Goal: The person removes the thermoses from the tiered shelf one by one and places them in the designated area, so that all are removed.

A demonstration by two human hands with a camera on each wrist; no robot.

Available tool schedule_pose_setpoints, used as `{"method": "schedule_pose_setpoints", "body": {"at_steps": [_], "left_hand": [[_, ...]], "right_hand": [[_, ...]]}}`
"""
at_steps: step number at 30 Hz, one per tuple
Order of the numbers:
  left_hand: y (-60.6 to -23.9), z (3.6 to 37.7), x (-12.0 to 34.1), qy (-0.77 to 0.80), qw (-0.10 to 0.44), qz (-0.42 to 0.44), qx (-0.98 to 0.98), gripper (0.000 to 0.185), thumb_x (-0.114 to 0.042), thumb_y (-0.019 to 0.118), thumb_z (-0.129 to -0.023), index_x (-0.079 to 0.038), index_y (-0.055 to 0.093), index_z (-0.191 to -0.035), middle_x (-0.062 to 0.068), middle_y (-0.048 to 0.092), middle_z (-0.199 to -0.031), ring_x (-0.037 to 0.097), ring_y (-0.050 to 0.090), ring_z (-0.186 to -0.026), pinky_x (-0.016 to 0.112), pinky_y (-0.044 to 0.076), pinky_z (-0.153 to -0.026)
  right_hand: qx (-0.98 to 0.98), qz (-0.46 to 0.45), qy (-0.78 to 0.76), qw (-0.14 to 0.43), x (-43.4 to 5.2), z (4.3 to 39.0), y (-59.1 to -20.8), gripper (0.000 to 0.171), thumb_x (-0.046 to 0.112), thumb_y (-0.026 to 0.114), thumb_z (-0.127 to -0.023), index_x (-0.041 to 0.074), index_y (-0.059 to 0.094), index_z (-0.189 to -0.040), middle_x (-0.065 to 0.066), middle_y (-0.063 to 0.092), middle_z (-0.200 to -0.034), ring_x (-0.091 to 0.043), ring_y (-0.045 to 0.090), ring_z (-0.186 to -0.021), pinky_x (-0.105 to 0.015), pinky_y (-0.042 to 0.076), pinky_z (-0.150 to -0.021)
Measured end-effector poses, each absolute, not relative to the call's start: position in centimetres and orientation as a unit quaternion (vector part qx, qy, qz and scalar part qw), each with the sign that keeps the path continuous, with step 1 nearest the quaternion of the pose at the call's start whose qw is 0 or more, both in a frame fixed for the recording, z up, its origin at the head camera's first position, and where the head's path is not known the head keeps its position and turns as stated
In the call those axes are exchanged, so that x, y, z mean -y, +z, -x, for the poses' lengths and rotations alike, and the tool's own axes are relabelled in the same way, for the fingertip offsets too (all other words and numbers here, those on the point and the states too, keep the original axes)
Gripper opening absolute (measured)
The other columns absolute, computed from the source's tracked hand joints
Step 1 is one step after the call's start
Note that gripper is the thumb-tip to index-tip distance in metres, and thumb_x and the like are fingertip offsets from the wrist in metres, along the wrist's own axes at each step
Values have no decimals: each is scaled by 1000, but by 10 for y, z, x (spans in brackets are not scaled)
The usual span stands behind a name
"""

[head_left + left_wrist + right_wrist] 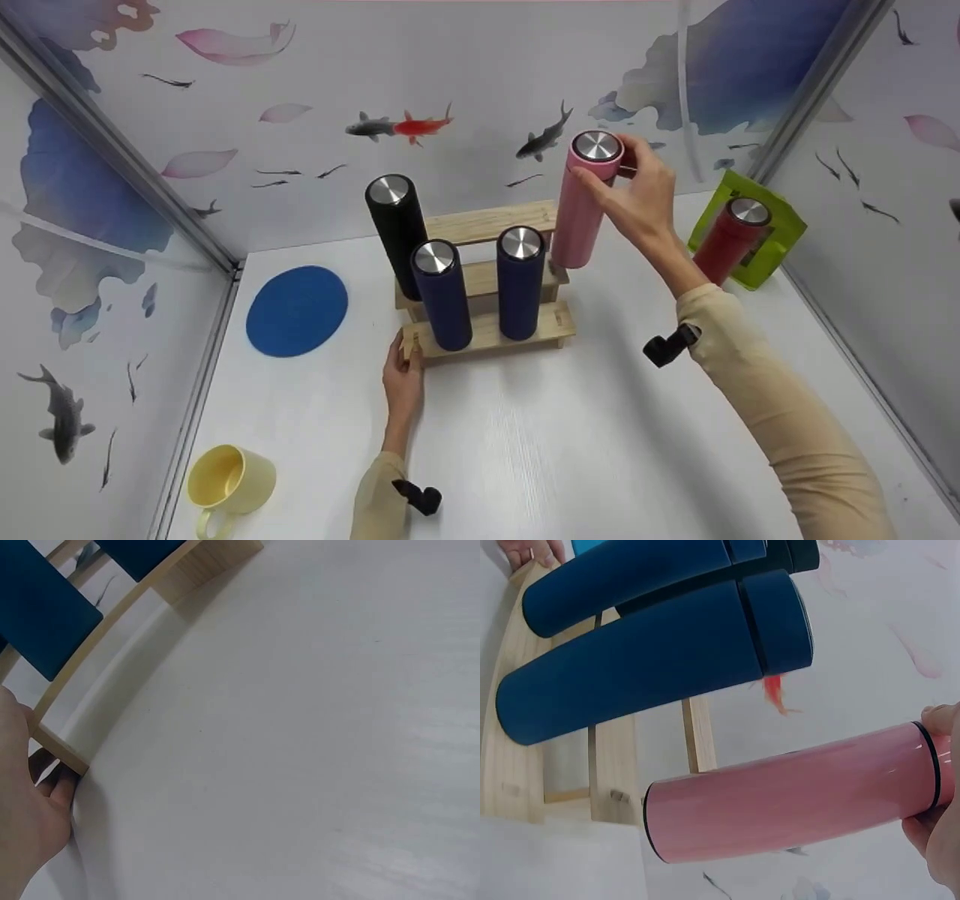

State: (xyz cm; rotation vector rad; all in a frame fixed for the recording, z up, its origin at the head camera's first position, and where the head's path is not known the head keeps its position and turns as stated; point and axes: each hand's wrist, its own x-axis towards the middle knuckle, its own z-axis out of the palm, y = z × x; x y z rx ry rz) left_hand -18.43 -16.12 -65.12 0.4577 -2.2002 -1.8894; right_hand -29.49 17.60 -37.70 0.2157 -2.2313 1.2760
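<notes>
While the left hand (pixel 403 379) braces the front-left corner of the wooden rack (pixel 491 334), fingers hooked at the end of its lowest step, the right hand (pixel 641 196) pinches the top of a pink flask (pixel 585 210) by the cap.

Step in hand, as I read it: placing or lifting the pink flask at the rack's right end. Which of the two I cannot tell. Its base hangs beside the middle step, tilted a little, and the right wrist view shows the bottom rim clear of the wood, just off the back rail.

Next move, by judgement: keep the flask near vertical and mind the navy flask (pixel 520 281) close by; the left hand's hold should stop the rack sliding on the white table (pixel 600 450).

Look of the pink flask: tall, slim cylinder, glossy pink body, brushed metal disc on the cap, thin dark seam under the cap.

Others on the rack, all upright: a second navy flask (pixel 442 292) on the front step, a black flask (pixel 396 229) behind. Off to the right, a red flask (pixel 731 238) sits in a green box (pixel 784 236). Blue round mat (pixel 298 310) left; yellow mug (pixel 229 480) near corner.
</notes>
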Motion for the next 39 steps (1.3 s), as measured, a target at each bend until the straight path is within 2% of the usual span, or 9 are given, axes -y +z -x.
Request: {"method": "schedule_pose_setpoints", "body": {"at_steps": [6,10,14,19,23,28,32,35,39], "left_hand": [[-652,185,161,-641,101,-160,744,55,-28,55,-106,-14,39,-157,19,54,-148,19,60,-98,22,48,-82],[-653,185,161,-642,104,-159,743,55,-24,55,-106,-12,38,-157,21,48,-153,26,63,-113,28,51,-89],[-652,185,161,-643,103,-154,743,56,-24,54,-106,-12,37,-157,22,46,-154,31,61,-119,33,51,-93],[-653,185,162,-642,101,-156,744,55,-26,55,-106,-15,39,-157,21,49,-152,30,61,-117,32,51,-93],[-652,184,162,-647,100,-158,740,54,-27,54,-106,-16,39,-157,19,46,-155,29,60,-123,34,50,-97],[-652,183,162,-642,104,-155,743,54,-27,54,-106,-15,39,-157,18,41,-158,30,60,-122,33,50,-95],[-652,182,161,-642,105,-154,743,54,-25,53,-106,-14,39,-157,18,41,-158,31,61,-120,31,51,-93],[-652,183,161,-643,102,-154,743,54,-24,53,-106,-13,38,-157,17,38,-160,31,56,-129,33,50,-97],[-652,184,162,-645,103,-150,743,54,-23,53,-106,-13,38,-157,16,37,-161,32,51,-137,38,49,-102]], "right_hand": [[833,-61,469,287,-191,295,-380,63,36,82,-84,1,61,-133,-14,70,-122,-23,66,-109,-32,53,-97],[836,-52,464,290,-202,296,-382,64,38,81,-84,2,61,-133,-14,70,-122,-23,66,-108,-26,52,-95],[841,-41,456,287,-213,295,-387,66,41,79,-84,4,60,-136,-13,69,-125,-23,65,-110,-28,52,-96],[847,-29,447,287,-226,294,-393,66,43,77,-86,5,59,-137,-12,68,-126,-23,65,-111,-32,53,-98],[849,-19,444,286,-233,293,-397,65,43,77,-86,5,60,-136,-12,69,-126,-22,65,-111,-30,53,-97],[851,-4,444,280,-242,291,-402,66,44,78,-86,5,59,-136,-12,68,-126,-22,64,-112,-28,52,-97],[856,12,440,270,-249,290,-407,67,44,77,-86,5,57,-137,-12,67,-128,-23,63,-113,-33,53,-99],[859,24,437,265,-256,289,-411,67,43,77,-87,5,56,-138,-13,66,-129,-24,62,-114,-38,53,-100],[863,45,430,261,-264,290,-416,67,44,76,-87,4,56,-137,-14,66,-127,-24,62,-112,-37,53,-99]]}}
